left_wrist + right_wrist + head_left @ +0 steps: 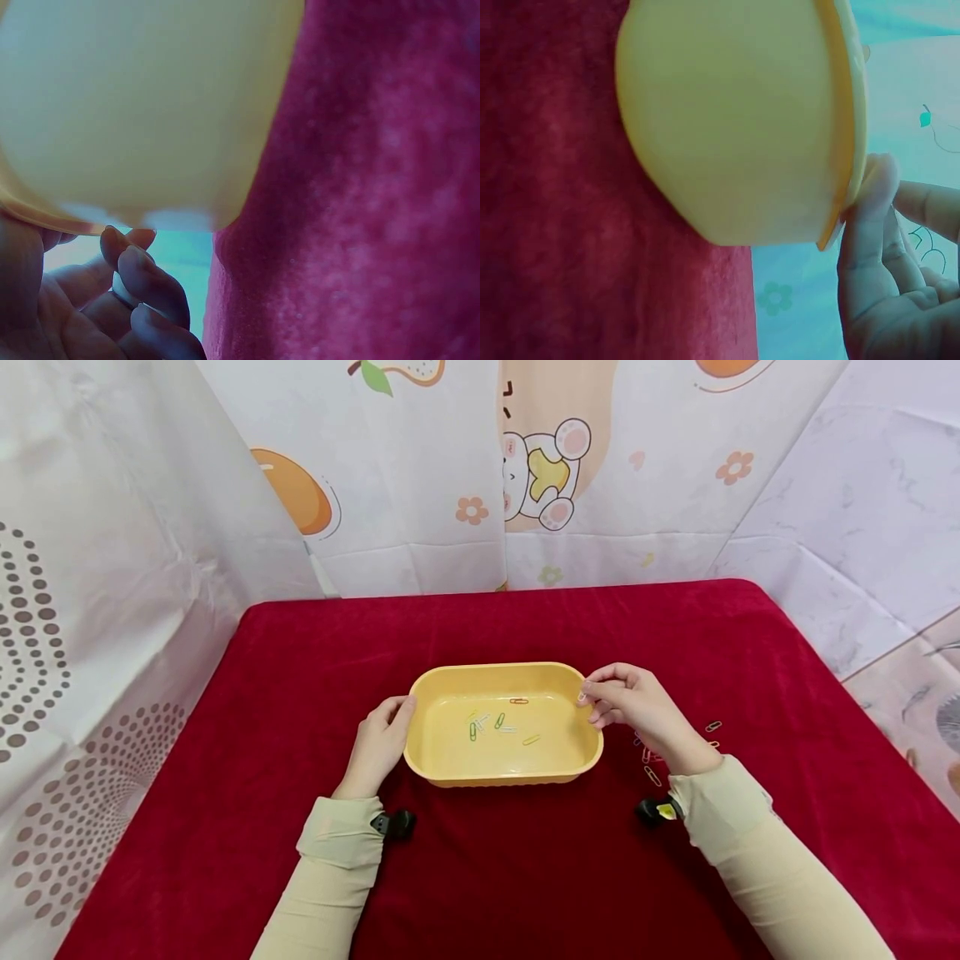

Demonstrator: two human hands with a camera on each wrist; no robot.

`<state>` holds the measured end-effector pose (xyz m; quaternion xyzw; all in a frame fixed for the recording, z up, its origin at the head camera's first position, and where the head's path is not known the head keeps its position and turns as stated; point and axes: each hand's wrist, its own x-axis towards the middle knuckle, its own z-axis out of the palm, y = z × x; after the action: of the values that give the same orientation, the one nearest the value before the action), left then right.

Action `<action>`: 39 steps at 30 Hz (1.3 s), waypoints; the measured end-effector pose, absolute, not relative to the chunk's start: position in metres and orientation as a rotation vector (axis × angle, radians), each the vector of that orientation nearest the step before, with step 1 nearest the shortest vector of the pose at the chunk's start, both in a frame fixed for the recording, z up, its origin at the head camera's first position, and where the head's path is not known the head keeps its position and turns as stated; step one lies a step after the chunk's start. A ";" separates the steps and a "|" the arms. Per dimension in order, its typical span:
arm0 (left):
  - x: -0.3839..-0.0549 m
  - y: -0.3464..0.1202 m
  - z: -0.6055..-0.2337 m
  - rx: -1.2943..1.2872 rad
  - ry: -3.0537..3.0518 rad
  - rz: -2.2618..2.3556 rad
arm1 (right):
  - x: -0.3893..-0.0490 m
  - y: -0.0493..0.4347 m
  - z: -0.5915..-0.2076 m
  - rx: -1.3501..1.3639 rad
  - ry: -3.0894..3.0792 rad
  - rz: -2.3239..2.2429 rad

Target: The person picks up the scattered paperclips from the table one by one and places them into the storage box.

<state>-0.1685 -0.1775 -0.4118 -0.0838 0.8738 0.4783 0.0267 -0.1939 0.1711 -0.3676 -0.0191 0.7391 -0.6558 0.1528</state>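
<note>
Loosely, coloured paperclips lie scattered inside the yellow basin.

This seems to be a small screened-off recording corner, closed in on three sides; whether it belongs to a home, an office or a lab, I cannot tell. Behind the table, dressed in red velvety cloth, hangs a white curtain with a cartoon animal and flowers; at the left is a dotted curtain, at the right a marble-patterned curtain; small black cameras are worn at both wrists.
</note>
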 end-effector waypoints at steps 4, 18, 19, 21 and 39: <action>-0.168 -0.177 -0.411 -0.253 2.703 1.479 | -0.199 0.164 -0.364 -0.067 2.137 -1.864; -0.169 -0.177 -0.411 -0.260 2.713 1.463 | -0.210 0.147 -0.363 -0.102 2.229 -1.783; -0.169 -0.177 -0.411 -0.260 2.713 1.464 | -0.210 0.147 -0.363 -0.106 2.230 -1.779; -0.169 -0.177 -0.411 -0.259 2.712 1.464 | -0.209 0.148 -0.363 -0.112 2.226 -1.777; -0.168 -0.177 -0.411 -0.256 2.712 1.463 | -0.204 0.159 -0.359 -0.125 2.208 -1.806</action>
<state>-0.1682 -0.1773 -0.4112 -0.0829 0.8768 0.4730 0.0247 -0.2043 0.1588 -0.3592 -0.0435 0.7654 -0.6261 0.1427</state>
